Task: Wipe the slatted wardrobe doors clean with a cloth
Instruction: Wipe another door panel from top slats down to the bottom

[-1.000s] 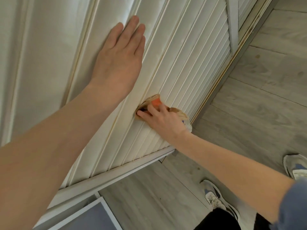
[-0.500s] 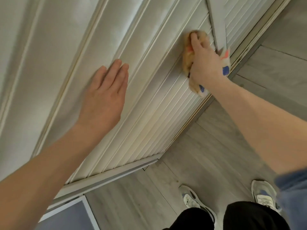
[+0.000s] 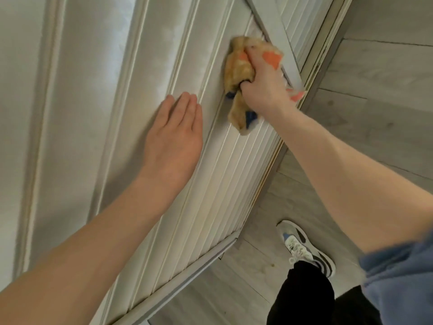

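Observation:
The white slatted wardrobe door [image 3: 225,184] fills the left and middle of the head view, seen steeply from above. My left hand [image 3: 173,139] lies flat against the door frame with straight fingers. A crumpled yellow cloth [image 3: 239,71] with orange and blue patches is pressed on the slats near the door's cross rail [image 3: 276,36]. My right hand [image 3: 262,83] grips that cloth, fingers curled into it, and covers part of it.
Grey wood-look floor [image 3: 375,95] runs along the right. One of my shoes [image 3: 302,247] and a black trouser leg [image 3: 302,294] stand near the door's bottom rail [image 3: 192,266]. A second slatted panel [image 3: 302,22] continues beyond the cross rail.
My right hand has carried the cloth from low on the slats up to the cross rail, then slightly back down. My left hand stays flat on the door; the view has shifted.

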